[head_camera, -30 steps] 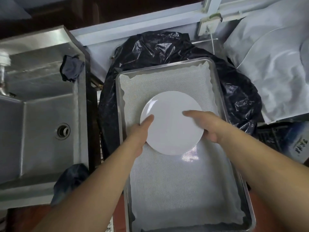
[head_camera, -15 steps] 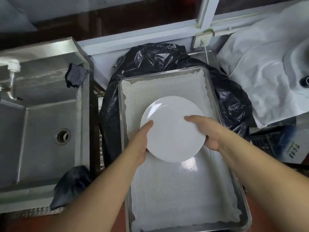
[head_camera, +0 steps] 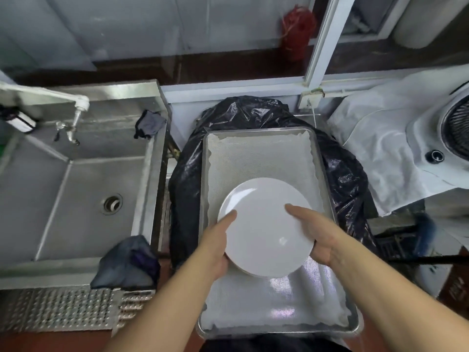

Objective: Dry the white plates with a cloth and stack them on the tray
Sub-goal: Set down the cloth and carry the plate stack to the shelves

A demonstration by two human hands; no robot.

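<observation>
A white plate (head_camera: pixel 264 224) is held flat above the metal tray (head_camera: pixel 326 184), which is lined with a white mesh mat. It looks like a small stack, with another rim showing under its near edge. My left hand (head_camera: pixel 215 247) grips the plate's left rim, thumb on top. My right hand (head_camera: pixel 317 235) grips the right rim, thumb lying across the top. A dark cloth (head_camera: pixel 129 262) lies bunched on the sink's front edge.
A steel sink (head_camera: pixel 76 189) with a tap (head_camera: pixel 73 118) stands to the left; a second dark cloth (head_camera: pixel 149 123) hangs on its back rim. A black bin bag (head_camera: pixel 187 189) sits under the tray. White plastic sheeting (head_camera: pixel 380 148) covers an appliance at right.
The view has tilted up, showing more of the wall and tap. Both hands and the plate have come a little nearer to me over the tray; the grip is unchanged.
</observation>
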